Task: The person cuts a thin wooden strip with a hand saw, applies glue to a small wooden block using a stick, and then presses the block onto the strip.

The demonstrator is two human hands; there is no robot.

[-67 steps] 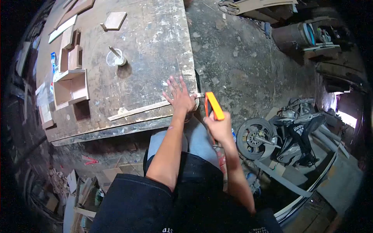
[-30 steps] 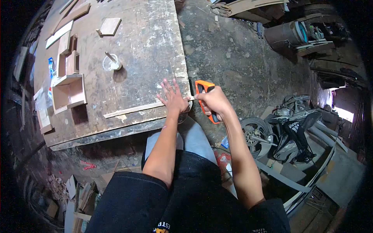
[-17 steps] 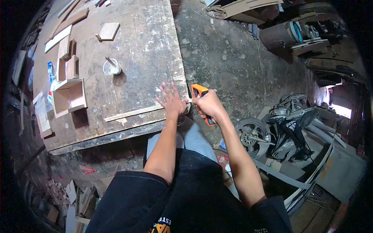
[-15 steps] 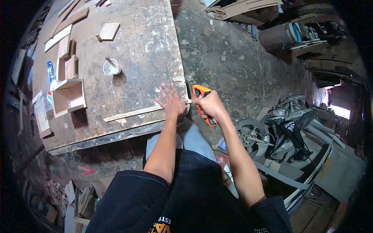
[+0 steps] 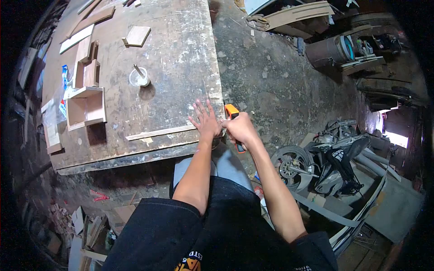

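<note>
Shifted nearer the table edge [image 5: 215, 67]: the orange handle [image 5: 232, 110] — gripped in my right hand [image 5: 242, 129]. My left hand [image 5: 208, 125] lies wide-spread over the wooden strip [image 5: 162, 132].

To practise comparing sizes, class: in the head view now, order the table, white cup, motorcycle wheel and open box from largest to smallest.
1. Table
2. Open box and motorcycle wheel: too alike to rank
3. White cup

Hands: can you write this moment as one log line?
left hand: spread on wood strip | right hand: gripping orange-handled tool | cup: on table, stick inside
</note>
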